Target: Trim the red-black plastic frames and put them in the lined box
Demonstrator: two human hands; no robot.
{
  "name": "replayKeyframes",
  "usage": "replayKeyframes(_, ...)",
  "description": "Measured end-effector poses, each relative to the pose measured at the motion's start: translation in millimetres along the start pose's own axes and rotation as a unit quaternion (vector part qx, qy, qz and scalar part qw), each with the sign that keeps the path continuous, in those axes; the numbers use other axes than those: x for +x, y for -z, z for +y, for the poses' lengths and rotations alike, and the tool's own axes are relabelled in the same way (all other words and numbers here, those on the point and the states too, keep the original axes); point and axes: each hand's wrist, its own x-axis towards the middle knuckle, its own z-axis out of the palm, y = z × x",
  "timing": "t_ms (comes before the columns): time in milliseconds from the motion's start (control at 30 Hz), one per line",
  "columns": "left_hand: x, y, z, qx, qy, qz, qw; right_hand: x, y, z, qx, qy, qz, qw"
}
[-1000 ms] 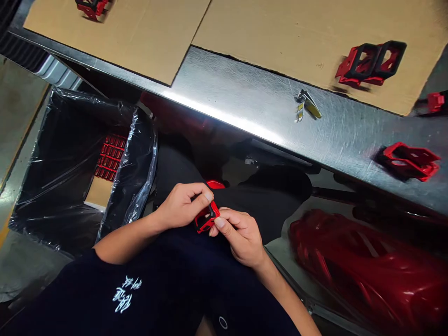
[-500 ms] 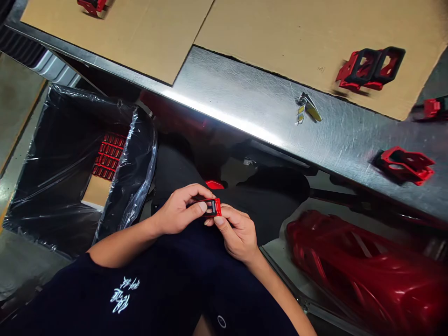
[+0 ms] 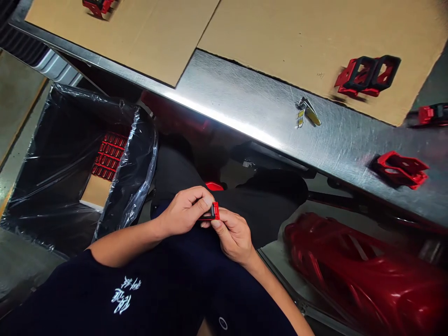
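Observation:
Both my hands hold a small red-and-black frame-shaped plastic part (image 3: 211,212) above my lap, gripping it at its ends. My left hand (image 3: 184,211) pinches one end between thumb and fingers, and my right hand (image 3: 233,234) holds the other. Much of the part is hidden by my fingers. Just beyond my hands, a small glossy red piece (image 3: 214,186) lies partly in shadow on a black surface (image 3: 266,191).
A steel table edge (image 3: 245,102) with cardboard sheets (image 3: 297,37) holds several red-and-black brackets (image 3: 367,76) and a metal clip (image 3: 308,112). To the left, a plastic-lined box (image 3: 59,186) holds rows of red parts (image 3: 108,156). A large glossy red moulding (image 3: 364,275) lies at lower right.
The part has turned from tilted to nearly flat and level between my hands, which have drawn closer together. The view has shifted slightly.

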Motion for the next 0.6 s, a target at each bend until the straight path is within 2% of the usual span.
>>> replayKeyframes(100, 8, 10.7, -3, -0.044, -0.035, 0.106, 0.993, -2, -1, 3, 0.034, 0.007, 0.03, 0.999)
replayKeyframes(167, 7, 17.6, -4, -0.063, -0.055, 0.135, 0.987, -3, -2, 6, 0.049, 0.002, 0.048, 0.998)
replayKeyframes(233, 1, 21.5, -5, -0.042, -0.087, 0.093, 0.991, -4, -2, 8, 0.053, -0.02, 0.055, 0.997)
replayKeyframes(333, -10, 20.9, -6, 0.055, -0.143, 0.005, 0.988, -3, -1, 12, 0.055, -0.043, 0.051, 0.996)
replayKeyframes(467, -13, 14.7, -7, 0.19, -0.213, 0.001, 0.958, -2, 0, 14, 0.045, -0.037, 0.05, 0.997)
replayKeyframes(600, -8, 12.0, -7, 0.226, -0.242, 0.002, 0.944, 0, 1, 13, 0.016, -0.023, 0.051, 0.998)
